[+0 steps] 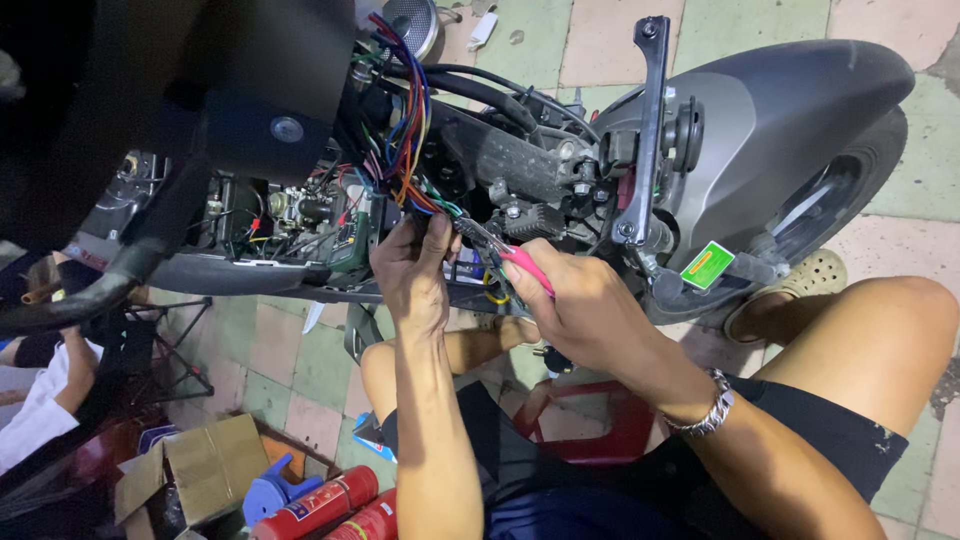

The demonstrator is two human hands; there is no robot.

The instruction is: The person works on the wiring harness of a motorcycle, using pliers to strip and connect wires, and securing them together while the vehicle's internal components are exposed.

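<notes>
Head cam: left hand [412, 268] has its fingers pinching the wire bundle [408, 150] hanging from the scooter's [780, 120] open frame. Right hand [585, 310] is wrapped around pink-handled pliers [505, 252], tips right at those wires.

The picture is lit by a hard white light that comes from the camera side. It falls on both forearms and on the grey fender [790, 110], where it makes a soft, pale shine. The tiled floor [610, 40] at the top is bright and even. The upper left corner is almost black: the dark body panel [240, 90] takes no light and its details are lost. Deep shadow also fills the space under the frame. The centre is sharp; the coloured wires [405, 120] are clear. The lines bend near the edges, as with a wide lens. The lower left corner is dim and a little soft.
</notes>
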